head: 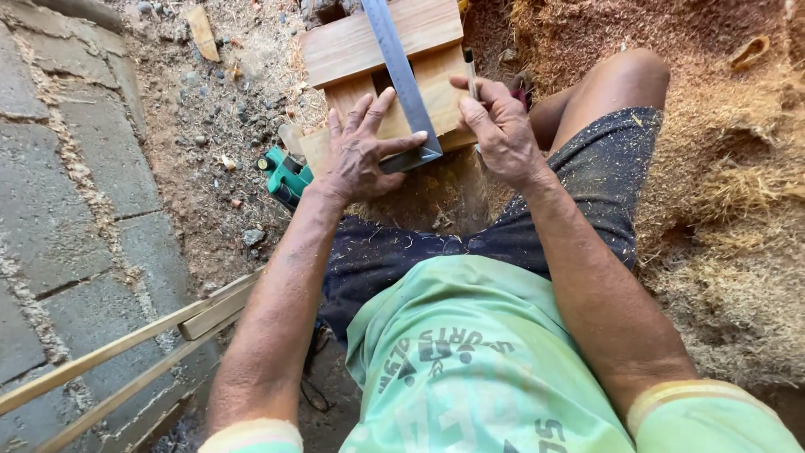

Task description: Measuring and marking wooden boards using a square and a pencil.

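Note:
My left hand (360, 151) lies flat with fingers spread on a steel carpenter's square (401, 75), pressing it onto a wooden piece (369, 42) made of boards. My right hand (499, 126) is closed around a pencil (470, 71), its tip at the right edge of the square's blade on the wood. The wooden piece rests on the ground in front of my knees.
A green power tool (287, 174) lies just left of the wood, partly under it. Thin wooden strips (126, 344) run across the lower left over grey paving blocks (59, 210). Sawdust and shavings (729, 193) cover the ground on the right. My bare knee (625, 80) is beside the right hand.

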